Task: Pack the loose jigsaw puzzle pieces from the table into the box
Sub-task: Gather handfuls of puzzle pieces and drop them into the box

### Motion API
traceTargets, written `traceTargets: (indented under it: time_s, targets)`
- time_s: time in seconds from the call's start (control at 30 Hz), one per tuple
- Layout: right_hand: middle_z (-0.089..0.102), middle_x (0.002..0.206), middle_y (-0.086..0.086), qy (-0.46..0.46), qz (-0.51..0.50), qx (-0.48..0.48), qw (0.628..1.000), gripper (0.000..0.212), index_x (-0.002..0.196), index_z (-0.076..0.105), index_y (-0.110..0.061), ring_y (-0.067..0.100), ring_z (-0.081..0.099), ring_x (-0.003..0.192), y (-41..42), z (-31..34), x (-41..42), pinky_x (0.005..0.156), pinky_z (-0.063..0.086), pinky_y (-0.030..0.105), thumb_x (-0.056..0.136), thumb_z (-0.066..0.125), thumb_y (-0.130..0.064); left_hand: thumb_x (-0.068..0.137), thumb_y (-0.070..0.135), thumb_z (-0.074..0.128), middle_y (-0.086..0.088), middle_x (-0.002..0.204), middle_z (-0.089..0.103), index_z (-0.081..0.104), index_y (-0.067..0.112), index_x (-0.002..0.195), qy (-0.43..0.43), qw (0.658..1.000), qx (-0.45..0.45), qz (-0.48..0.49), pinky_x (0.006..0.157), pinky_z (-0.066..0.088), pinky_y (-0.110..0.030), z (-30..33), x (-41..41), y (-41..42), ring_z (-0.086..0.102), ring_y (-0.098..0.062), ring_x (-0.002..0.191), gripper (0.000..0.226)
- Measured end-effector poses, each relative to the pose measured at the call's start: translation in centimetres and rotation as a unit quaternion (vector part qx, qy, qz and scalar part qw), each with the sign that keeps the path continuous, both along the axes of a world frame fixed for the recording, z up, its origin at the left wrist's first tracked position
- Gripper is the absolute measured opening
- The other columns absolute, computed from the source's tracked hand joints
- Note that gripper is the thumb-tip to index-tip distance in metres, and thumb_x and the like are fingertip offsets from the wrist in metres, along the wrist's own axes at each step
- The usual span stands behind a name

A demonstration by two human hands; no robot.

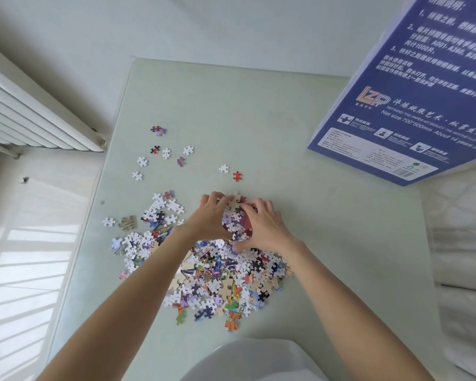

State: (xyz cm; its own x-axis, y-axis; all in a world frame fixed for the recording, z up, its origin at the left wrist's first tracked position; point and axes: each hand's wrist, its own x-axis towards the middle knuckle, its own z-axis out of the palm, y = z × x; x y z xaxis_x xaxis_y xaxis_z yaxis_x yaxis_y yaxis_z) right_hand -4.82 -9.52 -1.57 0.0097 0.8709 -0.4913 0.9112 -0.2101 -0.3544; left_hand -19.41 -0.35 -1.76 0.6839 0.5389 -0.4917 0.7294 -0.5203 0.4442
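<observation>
Left hand [210, 215] and right hand [261, 225], fingers curled, cup a clump of puzzle pieces [238, 222] between them above the loose pile [217, 273]. The blue box [404, 89] stands at the table's [259, 114] far right.

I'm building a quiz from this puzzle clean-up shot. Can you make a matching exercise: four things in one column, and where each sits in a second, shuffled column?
Things:
1. blue box
2. handful of pieces
3. red piece
4. radiator

Places:
A. alone on the table, beyond the hands
B. cupped between the left hand and right hand
C. off the table, far left
D. far right corner of the table

Pairs: 1-D, 2-B, 3-A, 4-C
</observation>
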Motion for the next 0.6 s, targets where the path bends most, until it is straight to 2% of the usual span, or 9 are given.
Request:
traceTargets:
  time_s: [0.07, 0.13, 0.27, 0.37, 0.47, 0.6]
  targets:
    - [0.020, 0.147, 0.001, 0.019, 0.012, -0.007, 1.000, 0.117, 0.147, 0.019, -0.017, 0.023, 0.021, 0.131, -0.7, 0.2, 0.3, 0.107, 0.028, 0.043, 0.056, 0.067, -0.074, 0.064, 0.041, 0.079, -0.005, 0.141, 0.024, 0.013, 0.020, 0.147, 0.023, 0.999, 0.016, -0.027, 0.102, 0.040, -0.036, -0.1, -0.2, -0.3, 0.022, -0.024, 0.128, 0.108]
    - [0.023, 0.146, 0.002, 0.003, 0.028, 0.002, 1.000, 0.114, 0.146, 0.020, -0.016, 0.022, 0.025, 0.129, -1.1, 0.2, 0.3, 0.107, 0.030, 0.041, 0.058, 0.071, -0.068, 0.063, 0.046, 0.079, -0.004, 0.140, 0.026, 0.013, 0.019, 0.147, 0.031, 0.998, 0.048, -0.031, 0.101, 0.041, -0.037, -0.3, -0.1, -0.6, 0.025, -0.024, 0.126, 0.110]
    - [0.036, 0.137, 0.006, -0.011, -0.020, 0.043, 0.999, 0.098, 0.142, 0.028, -0.013, 0.021, 0.036, 0.120, -1.7, -0.4, -0.2, 0.099, 0.040, 0.033, 0.066, 0.075, -0.052, 0.070, 0.035, 0.078, -0.003, 0.129, 0.041, 0.030, 0.022, 0.139, -0.003, 0.999, 0.038, 0.000, 0.100, 0.040, -0.032, -0.7, 0.0, -1.0, 0.039, -0.021, 0.118, 0.085]
    - [0.041, 0.131, 0.006, 0.007, -0.062, 0.039, 0.997, 0.093, 0.139, 0.030, -0.013, 0.021, 0.041, 0.116, -1.8, -0.4, -0.4, 0.092, 0.044, 0.032, 0.067, 0.075, -0.050, 0.072, 0.028, 0.076, -0.001, 0.115, 0.051, 0.039, 0.025, 0.125, -0.027, 0.999, 0.010, 0.019, 0.089, 0.046, -0.030, -0.8, -0.2, -1.4, 0.052, -0.020, 0.104, 0.064]
    - [0.044, 0.124, 0.005, 0.009, -0.075, 0.039, 0.996, 0.088, 0.135, 0.034, -0.014, 0.021, 0.044, 0.112, -1.8, -0.3, -0.4, 0.087, 0.045, 0.031, 0.067, 0.075, -0.051, 0.076, 0.027, 0.073, -0.002, 0.112, 0.053, 0.043, 0.024, 0.119, -0.028, 0.999, 0.015, 0.026, 0.089, 0.044, -0.029, -0.8, -0.3, -1.8, 0.049, -0.020, 0.105, 0.053]
    - [0.044, 0.116, 0.003, 0.018, -0.074, 0.058, 0.995, 0.073, 0.130, 0.041, -0.019, 0.018, 0.045, 0.105, -1.8, -0.3, -0.5, 0.082, 0.045, 0.028, 0.071, 0.075, -0.044, 0.078, 0.024, 0.071, -0.005, 0.129, 0.039, 0.047, 0.020, 0.119, -0.043, 0.998, 0.043, 0.031, 0.100, 0.038, -0.029, -0.7, -0.2, -2.6, 0.035, -0.022, 0.120, 0.048]
